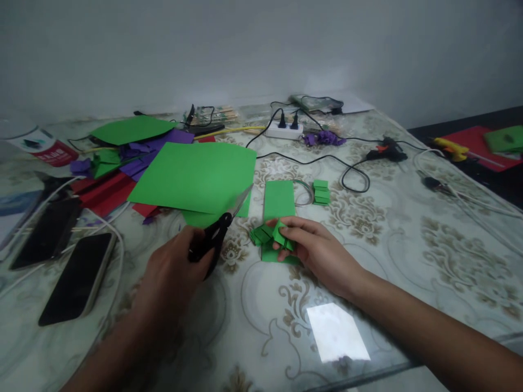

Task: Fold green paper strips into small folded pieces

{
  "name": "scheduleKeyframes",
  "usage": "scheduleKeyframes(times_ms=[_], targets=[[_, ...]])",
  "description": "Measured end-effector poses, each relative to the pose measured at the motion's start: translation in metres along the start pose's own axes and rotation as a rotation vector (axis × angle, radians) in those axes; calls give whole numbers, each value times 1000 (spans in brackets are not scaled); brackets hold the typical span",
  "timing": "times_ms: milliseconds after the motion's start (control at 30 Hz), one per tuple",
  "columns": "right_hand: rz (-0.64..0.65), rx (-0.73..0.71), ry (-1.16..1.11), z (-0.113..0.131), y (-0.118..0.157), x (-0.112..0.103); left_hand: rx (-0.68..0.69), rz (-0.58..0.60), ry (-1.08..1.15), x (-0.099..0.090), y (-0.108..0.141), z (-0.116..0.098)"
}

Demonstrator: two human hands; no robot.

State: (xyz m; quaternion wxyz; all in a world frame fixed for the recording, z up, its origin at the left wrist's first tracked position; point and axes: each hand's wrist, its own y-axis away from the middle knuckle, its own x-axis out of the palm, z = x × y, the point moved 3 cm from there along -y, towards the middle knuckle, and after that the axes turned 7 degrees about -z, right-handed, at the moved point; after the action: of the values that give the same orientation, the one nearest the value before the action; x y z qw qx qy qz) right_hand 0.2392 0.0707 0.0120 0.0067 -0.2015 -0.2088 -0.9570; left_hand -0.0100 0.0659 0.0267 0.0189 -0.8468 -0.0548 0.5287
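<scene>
My left hand (pixel 175 267) is closed round the handles of black scissors (pixel 223 224), whose blades point up and to the right over the edge of a large green sheet (pixel 200 177). Folded green paper pieces (pixel 263 234) are pinched between the thumb and fingers of my right hand (pixel 312 245). Beneath that hand lies a green paper strip (pixel 279 198), partly hidden by the fingers. A small folded green stack (pixel 321 192) rests farther right, beside a thin wire coil (pixel 303 193).
Two phones (pixel 77 277) and white cables lie at the left, near red and purple paper (pixel 157 147). Behind stands a white power strip (pixel 285 129) with black cords. A black glue gun (pixel 387 151) and a yellow one (pixel 451 148) are at the right.
</scene>
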Motion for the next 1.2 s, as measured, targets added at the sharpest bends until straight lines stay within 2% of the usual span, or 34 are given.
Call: scheduleKeyframes(times_ms=[267, 467, 600, 700, 767, 867, 967, 1200], targets=[[49, 0, 78, -1, 4, 2, 166, -27, -216, -4, 0, -2], [190, 70, 45, -3, 8, 9, 121, 13, -178, 3, 0, 4], [202, 203, -75, -6, 10, 9, 127, 8, -130, 3, 1, 2], [243, 309, -146, -10, 11, 10, 156, -71, 14, -1, 6, -6], [324, 377, -167, -14, 13, 13, 210, -57, 202, -2, 12, -14], [412, 454, -201, -23, 17, 16, 277, 116, 483, 2, 21, -27], [414, 492, -203, -30, 21, 17, 260, 252, 692, 8, 27, -36], [416, 552, -195, -33, 26, 21, 165, 376, 950, 19, 28, -37]])
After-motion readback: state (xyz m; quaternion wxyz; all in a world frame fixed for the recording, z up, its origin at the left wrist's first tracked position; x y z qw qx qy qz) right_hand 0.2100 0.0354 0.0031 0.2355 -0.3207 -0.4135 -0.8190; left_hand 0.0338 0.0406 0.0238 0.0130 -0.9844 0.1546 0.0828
